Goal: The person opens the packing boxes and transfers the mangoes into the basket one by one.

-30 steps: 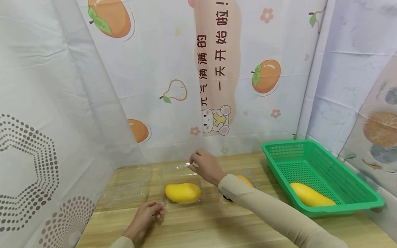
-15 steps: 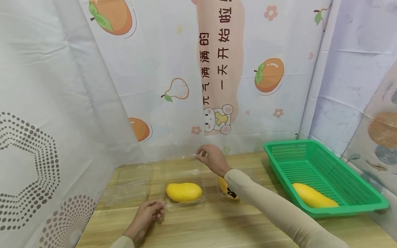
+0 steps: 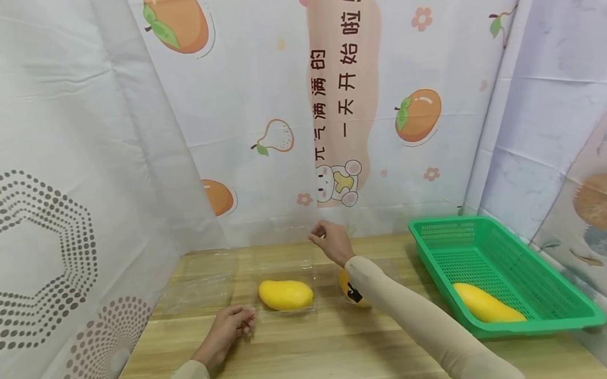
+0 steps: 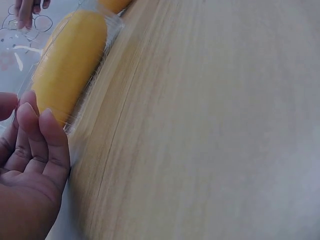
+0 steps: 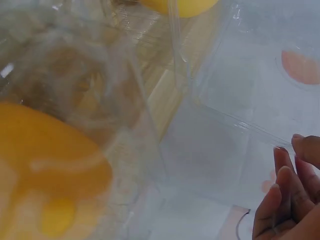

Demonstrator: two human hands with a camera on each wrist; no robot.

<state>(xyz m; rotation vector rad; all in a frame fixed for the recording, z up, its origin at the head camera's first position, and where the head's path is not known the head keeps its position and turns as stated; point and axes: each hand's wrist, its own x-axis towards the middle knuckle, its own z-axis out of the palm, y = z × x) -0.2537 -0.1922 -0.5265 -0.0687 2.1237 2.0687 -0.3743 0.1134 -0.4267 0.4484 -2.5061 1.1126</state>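
Observation:
A yellow mango (image 3: 286, 294) lies in a clear plastic box (image 3: 314, 308) at the middle of the table. The box's hinged lid (image 5: 235, 107) stands raised at the back. My right hand (image 3: 333, 243) pinches the lid's edge between thumb and fingertips. At the box's front left corner, my left hand (image 3: 227, 332) pinches the rim, though its fingers partly hide the contact. Right of this box is a second clear box (image 3: 390, 268) with another mango (image 3: 345, 282), partly covered by my right sleeve.
An open clear box (image 3: 200, 283) lies on the left of the wooden table (image 3: 312, 361). At the right stands a green plastic basket (image 3: 537, 271) holding one mango (image 3: 487, 304). Printed curtains (image 3: 277, 179) close off the back and both sides.
My right hand has moved up and back, swinging the lid toward upright above the mango. The left hand keeps its place at the box corner. The head view has shifted slightly.

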